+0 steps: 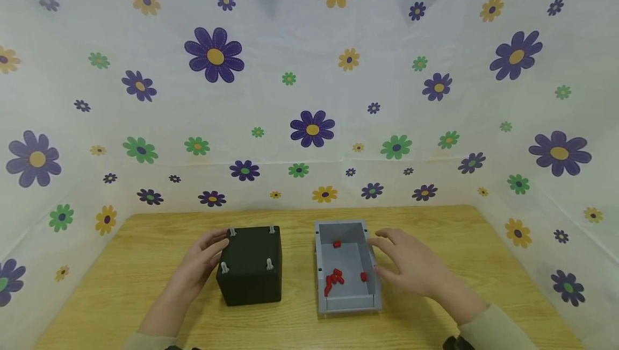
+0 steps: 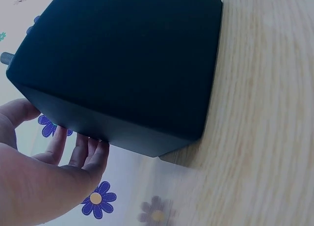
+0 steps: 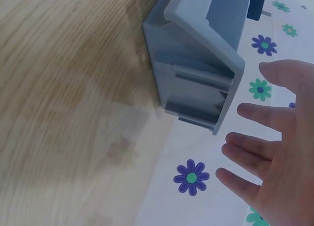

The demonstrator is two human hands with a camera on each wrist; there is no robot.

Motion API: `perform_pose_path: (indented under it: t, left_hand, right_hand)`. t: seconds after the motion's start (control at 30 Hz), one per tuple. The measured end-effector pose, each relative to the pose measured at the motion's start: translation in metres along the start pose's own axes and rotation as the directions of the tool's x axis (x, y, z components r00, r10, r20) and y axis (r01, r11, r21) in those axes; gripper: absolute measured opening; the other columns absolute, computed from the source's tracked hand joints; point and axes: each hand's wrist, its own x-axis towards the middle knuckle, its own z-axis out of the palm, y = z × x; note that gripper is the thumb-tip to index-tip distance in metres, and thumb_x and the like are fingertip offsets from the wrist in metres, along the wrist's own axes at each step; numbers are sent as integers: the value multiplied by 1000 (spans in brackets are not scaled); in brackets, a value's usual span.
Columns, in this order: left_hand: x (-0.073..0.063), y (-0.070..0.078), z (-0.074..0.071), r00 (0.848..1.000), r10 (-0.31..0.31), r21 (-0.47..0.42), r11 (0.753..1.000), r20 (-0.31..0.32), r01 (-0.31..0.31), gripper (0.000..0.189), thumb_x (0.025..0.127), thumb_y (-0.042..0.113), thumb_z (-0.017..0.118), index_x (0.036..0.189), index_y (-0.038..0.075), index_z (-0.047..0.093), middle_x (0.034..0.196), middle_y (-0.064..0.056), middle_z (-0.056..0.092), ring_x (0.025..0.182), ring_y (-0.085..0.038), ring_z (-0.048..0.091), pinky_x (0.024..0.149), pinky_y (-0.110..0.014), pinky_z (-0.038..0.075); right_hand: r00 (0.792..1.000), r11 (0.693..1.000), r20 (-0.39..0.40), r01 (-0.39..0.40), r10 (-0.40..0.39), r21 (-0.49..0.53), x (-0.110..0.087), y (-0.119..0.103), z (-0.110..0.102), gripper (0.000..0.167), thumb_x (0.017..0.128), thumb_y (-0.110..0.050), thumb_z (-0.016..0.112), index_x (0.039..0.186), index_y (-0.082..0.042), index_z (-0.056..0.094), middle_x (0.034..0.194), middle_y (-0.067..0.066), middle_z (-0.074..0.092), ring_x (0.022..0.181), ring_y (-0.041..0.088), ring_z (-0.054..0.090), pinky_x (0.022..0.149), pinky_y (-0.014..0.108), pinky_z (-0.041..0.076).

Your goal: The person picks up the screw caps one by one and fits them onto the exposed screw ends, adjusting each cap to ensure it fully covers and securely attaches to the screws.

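A black box (image 1: 251,264) stands on the table, with a threaded grey bolt sticking up at each corner of its top. My left hand (image 1: 195,260) is at its left side, fingertips touching the box; in the left wrist view the fingers (image 2: 58,146) are spread along one face. To the right is an open grey plastic bin (image 1: 346,303) holding several small red pieces (image 1: 337,275), mostly bunched near its front left. My right hand (image 1: 411,264) is beside the bin's right wall, fingers extended and holding nothing. In the right wrist view a gap shows between the fingertips and the bin.
The wooden table (image 1: 300,323) carries both containers, with a strip of bare wood between them. White cloth (image 1: 271,97) printed with flowers encloses the back and both sides.
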Motion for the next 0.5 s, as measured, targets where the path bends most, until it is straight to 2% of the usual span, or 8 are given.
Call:
perform_pose_path:
  t: [0.23,0.5]
  left_hand:
    - [1,-1,0,1000,1,2,1000,4,-1,57,112,20,53,161,-3,33,149,-6,46,110,8,60,98,-12,50]
    - [1,-1,0,1000,8,-12,1000,-5,-8,57,112,19,53,160,-3,33,143,-2,47,110,7,59,98,-13,50]
  right_hand:
    - [1000,1000,26,11,-11,-4,6,-6,-2,48,98,-34,73,142,-14,65,140,12,65,128,33,63,109,55,55]
    - [998,998,3,56,-56,-15,15,-12,0,50,97,-37,74,140,-12,66,139,12,65,126,32,64,106,53,56]
